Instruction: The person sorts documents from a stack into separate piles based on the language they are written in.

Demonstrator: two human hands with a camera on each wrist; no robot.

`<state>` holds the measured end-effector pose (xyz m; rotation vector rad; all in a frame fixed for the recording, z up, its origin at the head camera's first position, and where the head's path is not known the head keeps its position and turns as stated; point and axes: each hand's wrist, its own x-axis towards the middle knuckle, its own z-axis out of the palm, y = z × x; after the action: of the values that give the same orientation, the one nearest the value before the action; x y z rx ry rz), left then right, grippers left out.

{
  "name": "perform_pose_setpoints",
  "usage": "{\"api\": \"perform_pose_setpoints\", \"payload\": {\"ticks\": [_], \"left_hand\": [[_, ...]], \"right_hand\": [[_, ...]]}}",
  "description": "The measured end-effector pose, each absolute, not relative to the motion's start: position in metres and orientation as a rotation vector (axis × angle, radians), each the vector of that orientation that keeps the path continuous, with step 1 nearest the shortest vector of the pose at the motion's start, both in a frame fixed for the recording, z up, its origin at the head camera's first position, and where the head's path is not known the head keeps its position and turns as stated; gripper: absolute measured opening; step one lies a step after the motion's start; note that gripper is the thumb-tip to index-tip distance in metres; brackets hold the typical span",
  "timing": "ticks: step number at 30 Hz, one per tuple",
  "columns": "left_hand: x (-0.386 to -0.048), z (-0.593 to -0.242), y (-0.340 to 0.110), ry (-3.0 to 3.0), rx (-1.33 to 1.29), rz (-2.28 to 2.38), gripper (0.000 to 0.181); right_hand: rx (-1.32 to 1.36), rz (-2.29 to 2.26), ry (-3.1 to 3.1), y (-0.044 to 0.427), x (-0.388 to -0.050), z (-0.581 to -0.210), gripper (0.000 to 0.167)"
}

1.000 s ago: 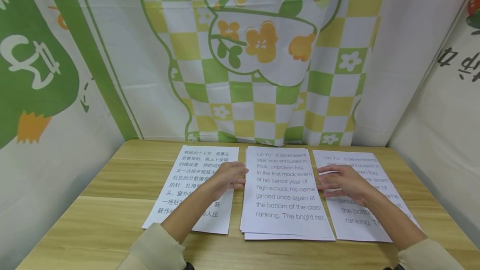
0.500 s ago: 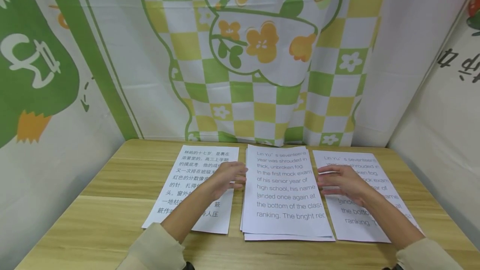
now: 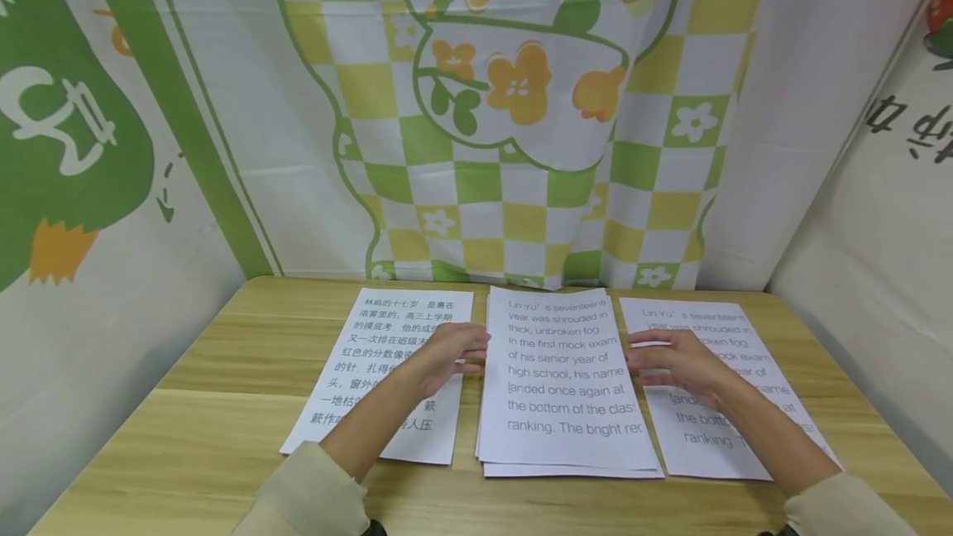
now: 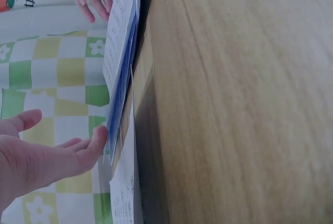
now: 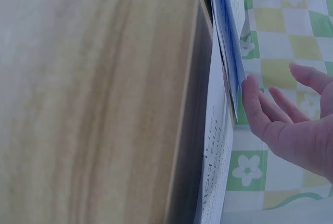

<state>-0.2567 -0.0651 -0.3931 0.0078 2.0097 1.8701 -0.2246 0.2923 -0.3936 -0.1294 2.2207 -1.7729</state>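
A stack of printed sheets [image 3: 562,399] with English text lies in the middle of the table, its top sheet slightly offset from those below. My left hand [image 3: 450,354] has its fingers at the stack's left edge, above a sheet of Chinese text [image 3: 402,317]. Across from it, my right hand [image 3: 683,364] has its fingers at the right edge, over another English sheet [image 3: 715,453]. Both wrist views show slightly bent, spread fingers; fingertips [image 4: 99,133] of the left and fingertips [image 5: 250,82] of the right meet the stack's edges. Neither hand grips anything.
The wooden table [image 3: 186,437] carries these papers side by side, with narrow gaps between them. Behind its far edge hangs a checked green and yellow cloth [image 3: 476,189]. Printed white curtains [image 3: 864,213] stand on both sides.
The top sheet of the middle stack has shifted slightly away from me, with its far edge now a little past the sheets below. Both hands have stayed almost in place.
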Motion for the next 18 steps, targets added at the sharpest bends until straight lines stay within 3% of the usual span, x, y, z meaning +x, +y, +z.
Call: {"api": "perform_pose_setpoints", "payload": {"ticks": [18], "left_hand": [[-0.2531, -0.3936, -0.0636, 2.023, 0.026, 1.862, 0.052]], "right_hand": [[-0.141, -1.764, 2.258, 0.2916, -0.2223, -0.3975, 0.058]]}}
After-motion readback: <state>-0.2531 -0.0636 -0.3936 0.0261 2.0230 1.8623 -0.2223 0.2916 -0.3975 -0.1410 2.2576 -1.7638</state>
